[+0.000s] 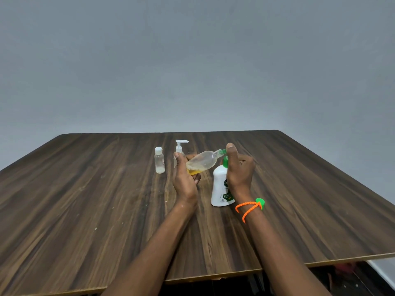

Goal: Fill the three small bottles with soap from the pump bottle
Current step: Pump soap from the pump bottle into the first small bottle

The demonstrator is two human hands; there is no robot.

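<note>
Two bare forearms reach forward over a dark wood-grain surface [85,210]. The right wrist wears an orange beaded band [249,208] with a green tag.

The right hand [239,167] rests on the green pump head of a white pump bottle [220,189], which stands upright on the surface; its thumb presses the top and its fingers curl round the pump. The left hand [184,178] grips the base of a clear small bottle [203,162], held tilted nearly on its side with its open neck touching the green nozzle. A little amber soap pools at the low end, so this fill looks barely begun.

Thin clear plastic like this is probably light and may dent if squeezed; soap could make it slick, so a hold low on the body seems wise.

Further back stand a capped clear bottle [159,160] and, just beside it, a white-pump bottle [180,146], partly hidden behind the left hand.
</note>
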